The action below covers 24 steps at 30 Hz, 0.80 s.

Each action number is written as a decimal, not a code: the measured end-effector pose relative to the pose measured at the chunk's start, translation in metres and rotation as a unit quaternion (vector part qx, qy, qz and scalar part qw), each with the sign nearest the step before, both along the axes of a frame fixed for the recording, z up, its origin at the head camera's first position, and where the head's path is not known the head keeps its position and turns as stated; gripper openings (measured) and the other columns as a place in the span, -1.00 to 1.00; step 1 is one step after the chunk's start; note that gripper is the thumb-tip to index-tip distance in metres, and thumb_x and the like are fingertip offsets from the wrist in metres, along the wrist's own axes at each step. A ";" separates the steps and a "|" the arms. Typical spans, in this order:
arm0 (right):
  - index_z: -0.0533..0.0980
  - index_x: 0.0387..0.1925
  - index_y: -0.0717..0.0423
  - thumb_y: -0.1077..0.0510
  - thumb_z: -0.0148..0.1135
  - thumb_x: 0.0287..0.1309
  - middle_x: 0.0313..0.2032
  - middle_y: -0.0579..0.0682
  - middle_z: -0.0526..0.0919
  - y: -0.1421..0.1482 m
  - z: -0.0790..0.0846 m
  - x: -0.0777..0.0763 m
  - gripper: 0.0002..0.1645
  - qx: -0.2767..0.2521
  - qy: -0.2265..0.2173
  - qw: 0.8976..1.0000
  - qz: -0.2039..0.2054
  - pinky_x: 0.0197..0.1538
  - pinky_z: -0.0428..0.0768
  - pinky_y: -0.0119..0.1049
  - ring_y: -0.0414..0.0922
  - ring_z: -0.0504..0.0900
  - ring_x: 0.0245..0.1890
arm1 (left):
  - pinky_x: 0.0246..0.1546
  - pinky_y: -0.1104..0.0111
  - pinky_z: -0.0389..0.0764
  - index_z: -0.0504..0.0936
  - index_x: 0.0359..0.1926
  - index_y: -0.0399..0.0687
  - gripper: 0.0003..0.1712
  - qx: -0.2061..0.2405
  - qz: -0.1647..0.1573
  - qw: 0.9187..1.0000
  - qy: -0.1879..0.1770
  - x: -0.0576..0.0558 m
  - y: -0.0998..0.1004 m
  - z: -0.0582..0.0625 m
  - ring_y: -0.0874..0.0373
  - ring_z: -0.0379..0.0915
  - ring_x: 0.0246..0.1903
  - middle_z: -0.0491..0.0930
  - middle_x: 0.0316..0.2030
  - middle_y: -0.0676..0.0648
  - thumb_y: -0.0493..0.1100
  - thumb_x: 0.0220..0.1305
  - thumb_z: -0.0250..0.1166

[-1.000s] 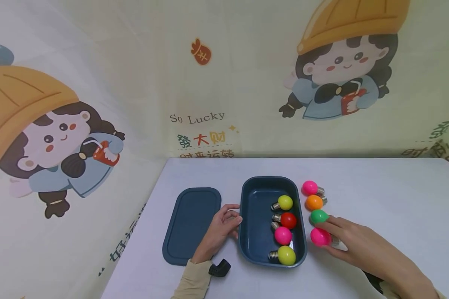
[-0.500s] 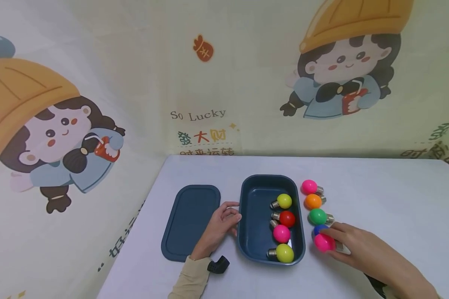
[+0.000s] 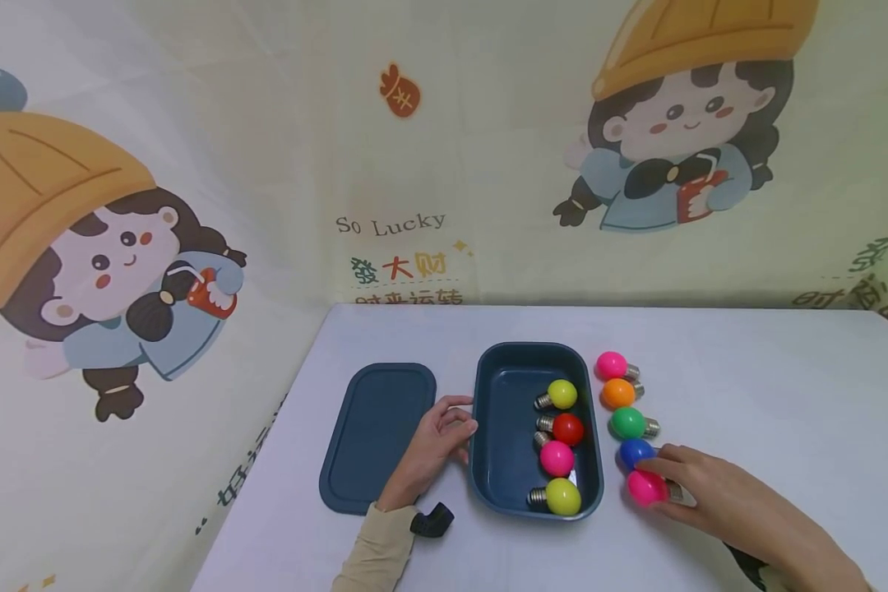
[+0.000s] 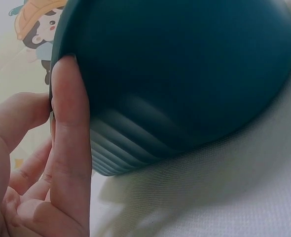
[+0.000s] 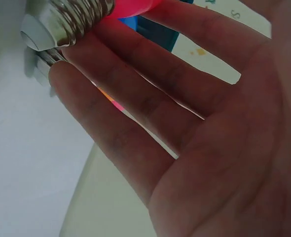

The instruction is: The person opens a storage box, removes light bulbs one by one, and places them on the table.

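Note:
My right hand pinches a pink light bulb by thumb and fingers, close over the table to the right of the box. Its metal screw base shows in the right wrist view. Just beyond it lies a blue bulb, with the index finger right at it. A dark blue box stands in the middle, holding two yellow bulbs, a red bulb and a pink one. Relaxed fingers of my left hand touch the outside of its left wall, close to the rim in the left wrist view.
Further back, in line with the blue bulb, lie a green bulb, an orange bulb and another pink bulb. A flat dark blue lid lies left of the box. A printed cloth hangs behind the white table.
The right hand has drawn slightly nearer to me and to the right with the pink bulb, uncovering the blue bulb and the green one's base. The left hand stays at the box.

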State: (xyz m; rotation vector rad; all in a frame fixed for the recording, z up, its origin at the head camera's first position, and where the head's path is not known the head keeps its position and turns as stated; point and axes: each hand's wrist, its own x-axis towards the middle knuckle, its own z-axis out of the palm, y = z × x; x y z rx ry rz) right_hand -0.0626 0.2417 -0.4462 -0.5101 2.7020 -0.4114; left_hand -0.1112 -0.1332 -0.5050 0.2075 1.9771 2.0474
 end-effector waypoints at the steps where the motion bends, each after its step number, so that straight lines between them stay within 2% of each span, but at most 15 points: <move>1: 0.67 -0.10 -0.02 -0.05 0.62 -0.20 -0.19 -0.06 0.63 0.000 -0.001 0.000 -0.46 -0.001 -0.002 1.000 0.000 -0.17 0.71 -0.03 -0.08 0.62 -0.20 | -0.51 0.39 0.62 0.39 0.27 -0.14 -0.49 -0.001 0.000 1.000 0.001 0.000 0.000 0.000 0.24 0.51 -0.44 0.55 -0.20 -0.06 -0.22 0.36 0.30; 10: 0.68 -0.14 -0.04 -0.05 0.61 -0.20 -0.15 -0.02 0.66 0.000 -0.007 0.000 -0.50 0.000 -0.021 1.000 -0.005 -0.12 0.69 0.05 -0.04 0.63 -0.16 | -0.50 0.40 0.63 0.39 0.27 -0.14 -0.49 -0.006 -0.001 1.000 0.002 0.000 0.000 0.000 0.23 0.50 -0.44 0.55 -0.21 -0.06 -0.20 0.36 0.30; 24: 0.69 -0.13 -0.06 -0.07 0.63 -0.26 -0.11 0.00 0.67 0.001 -0.010 -0.001 -0.46 0.000 0.004 1.000 -0.003 -0.08 0.68 0.08 0.03 0.65 -0.09 | -0.50 0.40 0.63 0.40 0.27 -0.13 -0.50 -0.006 -0.002 1.000 0.002 -0.001 -0.001 0.000 0.23 0.50 -0.44 0.56 -0.20 -0.07 -0.20 0.36 0.30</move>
